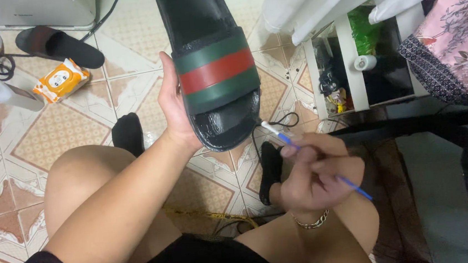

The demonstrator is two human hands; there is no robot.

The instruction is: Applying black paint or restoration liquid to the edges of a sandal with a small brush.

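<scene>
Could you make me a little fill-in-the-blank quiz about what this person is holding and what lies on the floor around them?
1. The left hand holds a black slide sandal with a green and ____ striped band.
2. The right hand holds a cotton swab with a ____ stick.
3. The orange wipes pack lies on the tiled ____.

Missing words: red; blue; floor
</scene>
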